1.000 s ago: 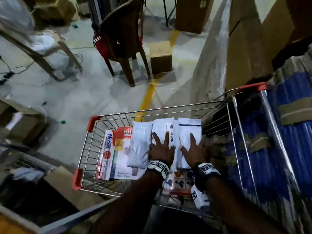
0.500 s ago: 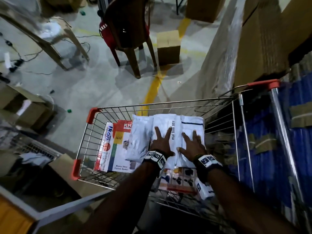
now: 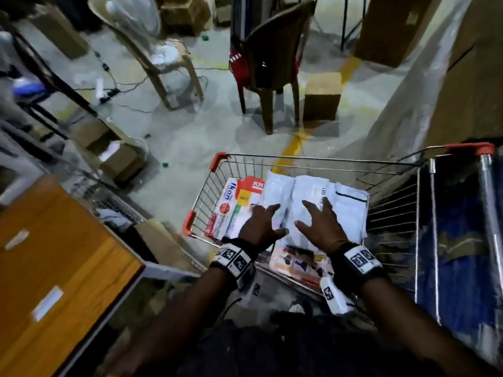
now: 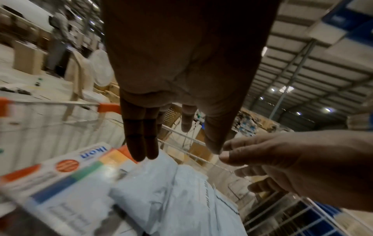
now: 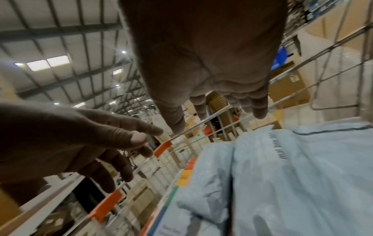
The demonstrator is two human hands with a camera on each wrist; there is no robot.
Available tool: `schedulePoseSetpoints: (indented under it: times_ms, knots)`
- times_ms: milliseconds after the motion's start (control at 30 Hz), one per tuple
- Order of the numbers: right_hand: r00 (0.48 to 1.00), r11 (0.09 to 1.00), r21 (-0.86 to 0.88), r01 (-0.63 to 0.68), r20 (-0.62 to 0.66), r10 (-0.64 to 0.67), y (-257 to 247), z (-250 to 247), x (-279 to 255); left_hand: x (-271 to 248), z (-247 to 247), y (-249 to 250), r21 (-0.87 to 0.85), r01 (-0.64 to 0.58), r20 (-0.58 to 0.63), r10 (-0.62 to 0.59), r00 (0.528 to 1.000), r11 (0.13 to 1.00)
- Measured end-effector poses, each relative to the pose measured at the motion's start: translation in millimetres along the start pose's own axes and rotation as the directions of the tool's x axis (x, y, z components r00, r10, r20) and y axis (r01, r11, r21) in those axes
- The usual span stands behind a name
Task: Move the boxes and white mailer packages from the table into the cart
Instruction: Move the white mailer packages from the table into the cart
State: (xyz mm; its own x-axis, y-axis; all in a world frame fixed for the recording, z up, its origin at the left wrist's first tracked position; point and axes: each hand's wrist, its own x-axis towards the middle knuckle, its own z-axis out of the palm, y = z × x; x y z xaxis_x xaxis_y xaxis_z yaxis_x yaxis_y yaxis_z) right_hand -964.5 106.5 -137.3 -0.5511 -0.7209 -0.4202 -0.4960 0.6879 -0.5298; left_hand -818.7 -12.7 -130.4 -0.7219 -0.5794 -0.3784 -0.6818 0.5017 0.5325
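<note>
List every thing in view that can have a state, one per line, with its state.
left hand: open, fingers spread, above the mailers, holding nothing.
right hand: open, fingers spread, above the mailers, holding nothing.
white mailers: lying flat, side by side, in the cart.
Ikon box: lying flat in the cart, partly under a mailer.
cart: upright, loaded.
brown chair: upright on the floor.
small cardboard box: closed, on the floor.

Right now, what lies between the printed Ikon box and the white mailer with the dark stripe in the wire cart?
Two more white mailers lie side by side between the Ikon box and the striped mailer; the head view shows this.
</note>
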Motion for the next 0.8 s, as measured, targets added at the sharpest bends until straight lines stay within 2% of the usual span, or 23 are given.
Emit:
schedulePoseSetpoints:
  times_ms: [100, 233, 400, 467, 533, 633, 800]
  knots:
    - [0.996, 0.996, -0.009, 0.089, 0.006, -0.089, -38, 16, -28, -60, -22, -39, -0.051, 0.011, -0.125, -0.018, 0.992, 0.999]
    - [0.971, 0.971, -0.006, 0.237, 0.04, -0.237, -96, 50, -72, -152, -29, -97, -0.117, 0.095, -0.271, -0.124, 0.955, 0.989]
    - [0.897, 0.9, -0.019, 0.435, 0.103, -0.431, -160, 108, -142, -265, -21, -149, -0.244, 0.241, -0.287, -0.307, 0.907, 0.939]
    - [0.853, 0.86, -0.039, 0.51, 0.153, -0.499, -186, 141, -176, -319, -15, -174, -0.325, 0.259, -0.325, -0.364, 0.873, 0.91]
    - [0.815, 0.826, -0.057, 0.56, 0.219, -0.537, -213, 169, -213, -373, -15, -194, -0.367, 0.267, -0.39, -0.408, 0.825, 0.891]
    - [0.729, 0.761, -0.038, 0.648, 0.321, -0.605, -253, 210, -264, -448, -11, -224, -0.435, 0.329, -0.415, -0.511, 0.752, 0.838]
    - [0.561, 0.624, 0.017, 0.782, 0.418, -0.714, -312, 269, -340, -554, 1, -266, -0.563, 0.421, -0.449, -0.69, 0.567, 0.712]
